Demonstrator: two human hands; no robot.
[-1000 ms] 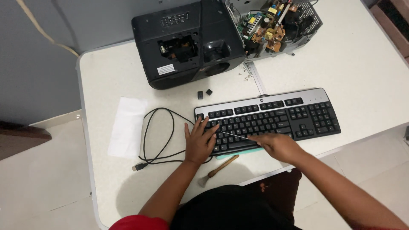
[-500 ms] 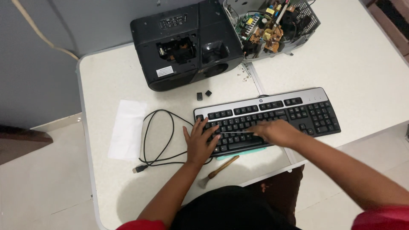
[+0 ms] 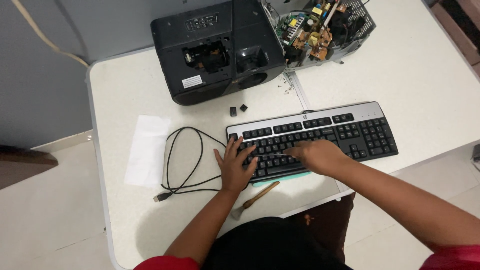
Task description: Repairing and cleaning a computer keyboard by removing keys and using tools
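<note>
A single head-worn camera looks steeply down from above the person's lap, fairly near, with the table (image 3: 125, 100) stretching away beyond the fingers (image 3: 235, 150).

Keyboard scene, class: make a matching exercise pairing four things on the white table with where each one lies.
Things:
1. keyboard
2. brush
3. white paper sheet
4. two loose black keys

Places:
A. left of the coiled cable
B. under both hands (left hand, right hand)
C. between the black projector and the keyboard
D. at the table's near edge, in front of the keyboard

Pairs: 1-B, 2-D, 3-A, 4-C
</note>
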